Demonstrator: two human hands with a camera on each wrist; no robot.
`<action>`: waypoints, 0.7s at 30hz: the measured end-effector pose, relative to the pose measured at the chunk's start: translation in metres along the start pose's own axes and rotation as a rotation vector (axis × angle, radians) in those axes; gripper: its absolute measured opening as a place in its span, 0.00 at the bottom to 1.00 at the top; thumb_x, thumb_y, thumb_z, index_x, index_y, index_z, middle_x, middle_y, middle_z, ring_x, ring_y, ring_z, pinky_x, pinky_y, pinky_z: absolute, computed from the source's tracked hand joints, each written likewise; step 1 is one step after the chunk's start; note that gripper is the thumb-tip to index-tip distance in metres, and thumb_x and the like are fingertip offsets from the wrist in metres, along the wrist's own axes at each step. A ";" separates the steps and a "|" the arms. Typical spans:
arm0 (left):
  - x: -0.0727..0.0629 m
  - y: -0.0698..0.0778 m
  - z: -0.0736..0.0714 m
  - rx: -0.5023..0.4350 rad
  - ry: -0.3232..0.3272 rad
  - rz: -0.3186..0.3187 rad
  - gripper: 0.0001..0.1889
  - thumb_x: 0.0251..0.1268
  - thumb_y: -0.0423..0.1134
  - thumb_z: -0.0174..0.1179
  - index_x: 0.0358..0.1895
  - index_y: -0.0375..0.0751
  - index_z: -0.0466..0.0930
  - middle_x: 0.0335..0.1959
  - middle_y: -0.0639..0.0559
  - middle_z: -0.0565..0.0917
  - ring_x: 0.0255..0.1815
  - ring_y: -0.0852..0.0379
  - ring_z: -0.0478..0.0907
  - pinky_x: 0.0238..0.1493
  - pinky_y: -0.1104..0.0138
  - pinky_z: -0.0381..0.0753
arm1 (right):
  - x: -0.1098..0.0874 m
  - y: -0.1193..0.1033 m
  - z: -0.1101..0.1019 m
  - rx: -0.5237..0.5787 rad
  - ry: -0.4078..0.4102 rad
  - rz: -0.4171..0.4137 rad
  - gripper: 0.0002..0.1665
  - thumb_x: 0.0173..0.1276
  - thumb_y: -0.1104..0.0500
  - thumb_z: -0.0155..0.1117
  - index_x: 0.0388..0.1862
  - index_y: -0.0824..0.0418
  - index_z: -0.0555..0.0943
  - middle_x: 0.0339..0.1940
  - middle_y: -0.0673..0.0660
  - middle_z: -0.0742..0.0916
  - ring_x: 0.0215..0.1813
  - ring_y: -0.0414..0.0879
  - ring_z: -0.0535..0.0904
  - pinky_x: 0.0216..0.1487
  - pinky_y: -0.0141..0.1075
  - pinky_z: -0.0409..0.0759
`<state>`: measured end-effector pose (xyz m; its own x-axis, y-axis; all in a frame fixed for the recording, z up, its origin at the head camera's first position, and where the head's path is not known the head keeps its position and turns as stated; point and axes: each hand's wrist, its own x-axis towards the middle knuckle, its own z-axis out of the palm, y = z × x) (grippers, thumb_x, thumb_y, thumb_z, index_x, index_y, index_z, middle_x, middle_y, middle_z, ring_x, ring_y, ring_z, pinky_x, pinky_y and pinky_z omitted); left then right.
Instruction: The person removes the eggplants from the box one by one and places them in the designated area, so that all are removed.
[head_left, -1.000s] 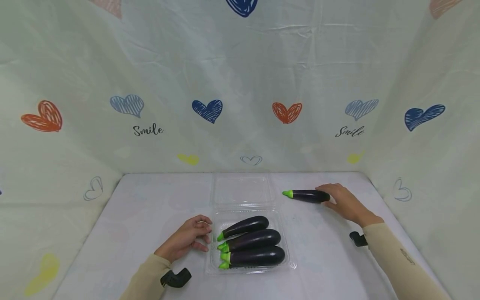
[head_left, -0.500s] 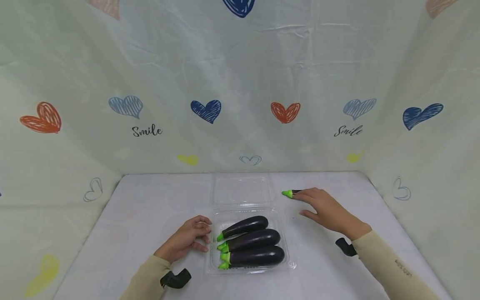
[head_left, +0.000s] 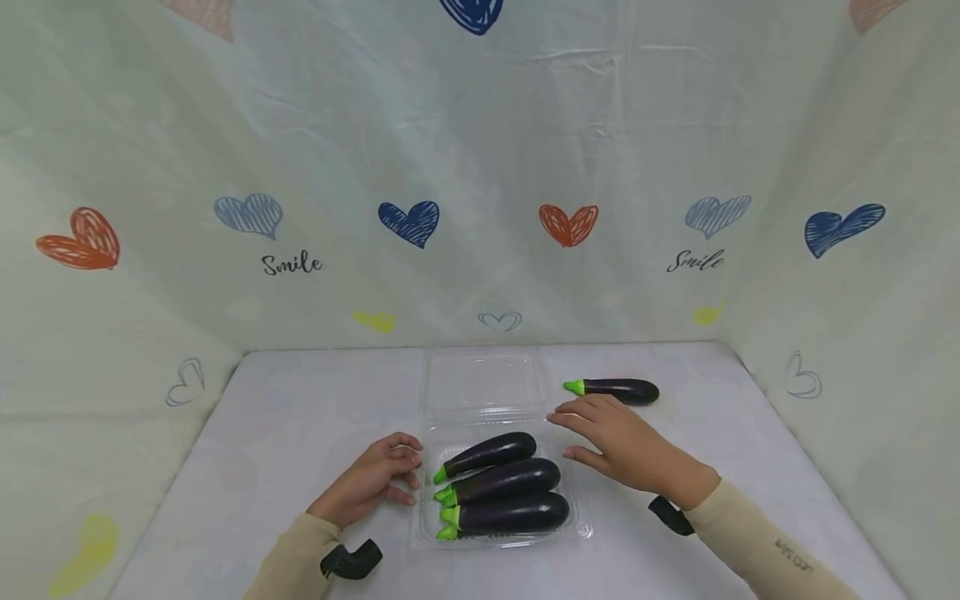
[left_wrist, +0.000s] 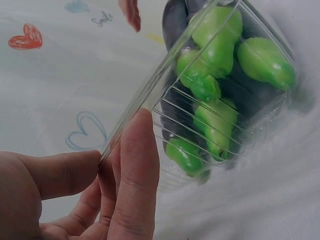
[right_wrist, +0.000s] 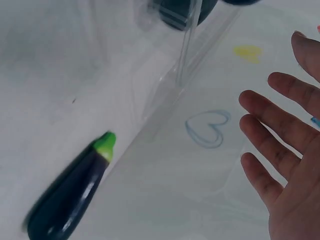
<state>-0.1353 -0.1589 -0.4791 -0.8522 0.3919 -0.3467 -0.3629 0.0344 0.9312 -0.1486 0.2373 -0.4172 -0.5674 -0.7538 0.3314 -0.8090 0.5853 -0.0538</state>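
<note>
Several dark purple eggplants (head_left: 513,512) with green stem ends lie side by side in a clear plastic clamshell container (head_left: 510,544), its hinged lid (head_left: 483,383) folded back flat. At the container's left edge, my left hand (head_left: 375,479) pinches the rim between thumb and index finger, seen closely in the left wrist view. My right hand (head_left: 626,446) hovers by the container's right side with fingers spread, holding nothing. One more eggplant (head_left: 622,391) lies on the table behind the right hand, apart from it; the right wrist view shows this eggplant (right_wrist: 72,192) whole except its cut-off round end.
The white-covered table (head_left: 315,400) runs back to a pale curtain (head_left: 495,150) printed with hearts and "Smile". Dark straps or mounts (head_left: 352,558) sit on both wrists. The lone eggplant is right of the lid, near the table's back edge.
My right hand has left the lone eggplant, which stays in place, and has moved left and toward me, to the container's right side. The left hand has stayed at the rim.
</note>
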 end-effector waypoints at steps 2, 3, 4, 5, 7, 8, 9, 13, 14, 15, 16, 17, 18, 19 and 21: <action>0.000 0.000 0.000 -0.003 0.000 -0.003 0.15 0.81 0.32 0.55 0.61 0.28 0.67 0.40 0.49 0.77 0.35 0.57 0.80 0.33 0.63 0.89 | 0.003 -0.005 0.001 -0.004 -0.002 -0.022 0.29 0.69 0.51 0.76 0.66 0.58 0.81 0.60 0.53 0.86 0.63 0.53 0.81 0.65 0.54 0.81; 0.000 0.000 0.000 -0.003 0.001 -0.004 0.15 0.81 0.32 0.55 0.61 0.28 0.67 0.40 0.49 0.77 0.35 0.57 0.80 0.33 0.63 0.89 | 0.004 -0.008 0.001 -0.007 -0.007 -0.031 0.29 0.71 0.50 0.75 0.66 0.58 0.81 0.60 0.53 0.86 0.63 0.53 0.81 0.66 0.54 0.81; 0.000 0.000 0.000 -0.002 0.001 -0.006 0.15 0.81 0.32 0.55 0.62 0.28 0.67 0.40 0.49 0.77 0.35 0.57 0.80 0.33 0.63 0.89 | 0.006 -0.010 0.002 -0.010 -0.014 -0.039 0.28 0.72 0.50 0.74 0.67 0.58 0.81 0.60 0.53 0.86 0.63 0.52 0.81 0.66 0.53 0.81; 0.000 0.000 0.000 -0.003 0.001 -0.007 0.15 0.81 0.32 0.54 0.62 0.28 0.67 0.40 0.49 0.77 0.35 0.57 0.80 0.34 0.63 0.89 | 0.007 -0.013 0.002 -0.009 -0.021 -0.046 0.28 0.73 0.49 0.73 0.67 0.58 0.80 0.61 0.53 0.86 0.63 0.52 0.80 0.66 0.53 0.81; 0.000 0.000 0.000 -0.002 0.001 -0.008 0.15 0.81 0.32 0.54 0.62 0.28 0.67 0.40 0.49 0.77 0.35 0.57 0.80 0.34 0.63 0.89 | 0.010 -0.018 0.004 -0.014 -0.038 -0.061 0.28 0.75 0.47 0.71 0.68 0.57 0.80 0.62 0.53 0.85 0.64 0.51 0.80 0.66 0.52 0.80; 0.000 0.000 0.000 -0.001 0.001 -0.009 0.15 0.81 0.32 0.54 0.62 0.28 0.67 0.40 0.49 0.77 0.35 0.57 0.80 0.34 0.63 0.89 | 0.011 -0.021 0.005 -0.017 -0.045 -0.067 0.29 0.75 0.47 0.70 0.69 0.57 0.80 0.62 0.52 0.85 0.64 0.51 0.80 0.66 0.51 0.80; 0.001 0.000 0.000 -0.001 0.001 -0.009 0.15 0.81 0.32 0.54 0.62 0.28 0.67 0.40 0.49 0.77 0.35 0.57 0.80 0.34 0.63 0.89 | 0.012 -0.023 0.006 -0.021 -0.051 -0.072 0.29 0.75 0.46 0.70 0.69 0.57 0.80 0.62 0.52 0.85 0.64 0.51 0.80 0.66 0.50 0.80; 0.001 0.000 0.000 -0.001 0.001 -0.006 0.15 0.81 0.32 0.54 0.62 0.27 0.67 0.40 0.50 0.78 0.35 0.57 0.80 0.34 0.63 0.89 | 0.017 -0.032 0.010 -0.042 -0.075 -0.089 0.30 0.76 0.43 0.69 0.69 0.57 0.80 0.62 0.52 0.85 0.64 0.50 0.80 0.67 0.47 0.80; 0.001 0.000 0.000 -0.001 0.001 -0.006 0.15 0.81 0.32 0.54 0.62 0.27 0.67 0.40 0.50 0.78 0.35 0.57 0.80 0.33 0.63 0.89 | 0.017 -0.033 0.011 -0.041 -0.082 -0.091 0.30 0.76 0.43 0.68 0.69 0.57 0.80 0.62 0.52 0.85 0.64 0.49 0.80 0.67 0.47 0.80; 0.001 0.000 0.000 -0.002 0.002 -0.006 0.15 0.81 0.32 0.54 0.62 0.28 0.67 0.40 0.50 0.78 0.35 0.57 0.80 0.33 0.63 0.89 | 0.018 -0.035 0.012 -0.039 -0.088 -0.093 0.30 0.76 0.42 0.68 0.69 0.57 0.80 0.62 0.52 0.85 0.64 0.49 0.80 0.67 0.46 0.80; 0.001 0.000 0.000 -0.002 0.002 -0.006 0.15 0.81 0.32 0.54 0.62 0.27 0.67 0.40 0.50 0.78 0.35 0.57 0.80 0.33 0.63 0.89 | 0.019 -0.037 0.013 -0.037 -0.095 -0.096 0.30 0.76 0.42 0.68 0.69 0.57 0.80 0.62 0.52 0.86 0.64 0.49 0.80 0.67 0.46 0.80; 0.001 0.000 0.000 -0.001 0.003 -0.007 0.15 0.81 0.32 0.54 0.62 0.27 0.67 0.40 0.50 0.78 0.35 0.57 0.80 0.33 0.63 0.89 | 0.019 -0.038 0.014 -0.033 -0.104 -0.097 0.30 0.77 0.42 0.67 0.69 0.57 0.80 0.62 0.52 0.86 0.64 0.49 0.80 0.67 0.46 0.80; 0.001 0.000 0.000 -0.001 0.004 -0.008 0.15 0.81 0.32 0.54 0.62 0.27 0.66 0.40 0.50 0.78 0.35 0.57 0.80 0.33 0.63 0.89 | 0.019 -0.039 0.015 -0.030 -0.114 -0.099 0.30 0.77 0.43 0.67 0.69 0.57 0.80 0.61 0.52 0.86 0.64 0.50 0.80 0.67 0.46 0.80; 0.001 0.000 0.000 -0.001 0.004 -0.009 0.16 0.81 0.32 0.54 0.62 0.27 0.66 0.40 0.49 0.78 0.35 0.57 0.80 0.33 0.63 0.89 | 0.019 -0.041 0.016 -0.027 -0.125 -0.099 0.30 0.78 0.43 0.66 0.70 0.57 0.79 0.62 0.53 0.86 0.64 0.50 0.80 0.68 0.46 0.79; 0.001 0.000 0.000 0.000 0.005 -0.010 0.16 0.81 0.32 0.54 0.62 0.27 0.66 0.40 0.49 0.78 0.35 0.57 0.80 0.33 0.63 0.89 | 0.020 -0.043 0.017 -0.027 -0.145 -0.102 0.29 0.80 0.43 0.64 0.71 0.58 0.79 0.62 0.53 0.86 0.64 0.50 0.80 0.68 0.46 0.79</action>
<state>-0.1357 -0.1585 -0.4795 -0.8504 0.3869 -0.3567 -0.3715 0.0386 0.9276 -0.1275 0.1921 -0.4243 -0.5007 -0.8436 0.1942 -0.8600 0.5102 -0.0008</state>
